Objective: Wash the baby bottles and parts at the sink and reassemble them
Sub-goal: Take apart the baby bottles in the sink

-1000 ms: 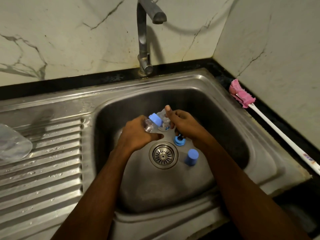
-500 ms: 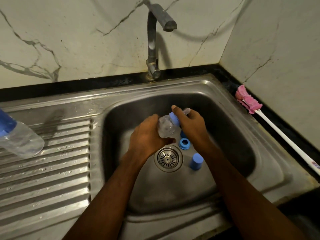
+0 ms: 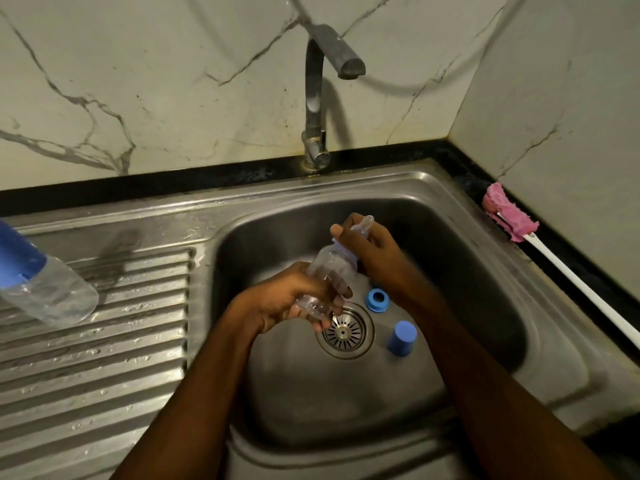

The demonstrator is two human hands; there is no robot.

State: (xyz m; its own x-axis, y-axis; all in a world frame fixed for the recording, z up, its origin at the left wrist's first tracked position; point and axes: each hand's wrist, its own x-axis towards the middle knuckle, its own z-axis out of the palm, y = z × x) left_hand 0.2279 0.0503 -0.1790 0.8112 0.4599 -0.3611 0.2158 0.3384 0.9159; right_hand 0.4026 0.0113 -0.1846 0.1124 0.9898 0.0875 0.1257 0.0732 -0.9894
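Over the steel sink basin (image 3: 485,278), my left hand (image 3: 284,299) grips the body of a small clear baby bottle (image 3: 329,271), tilted with its neck up and to the right. My right hand (image 3: 374,251) is closed around the bottle's top, where a clear teat (image 3: 363,225) and a bit of blue collar show between the fingers. A blue screw ring (image 3: 377,300) lies on the basin floor right of the drain (image 3: 344,332). A blue cap (image 3: 401,337) stands mouth-down nearer to me.
A second clear bottle with a blue cap (image 3: 45,289) lies on the ribbed draining board at the left. The tap (image 3: 317,98) stands behind the basin with no water running. A pink-headed bottle brush (image 3: 509,221) with a white handle lies along the right counter edge.
Both hands have lifted the bottle a little above the drain and tilted its neck upward. My right hand has shifted onto the teat and collar. The view has tipped upward and to the left.
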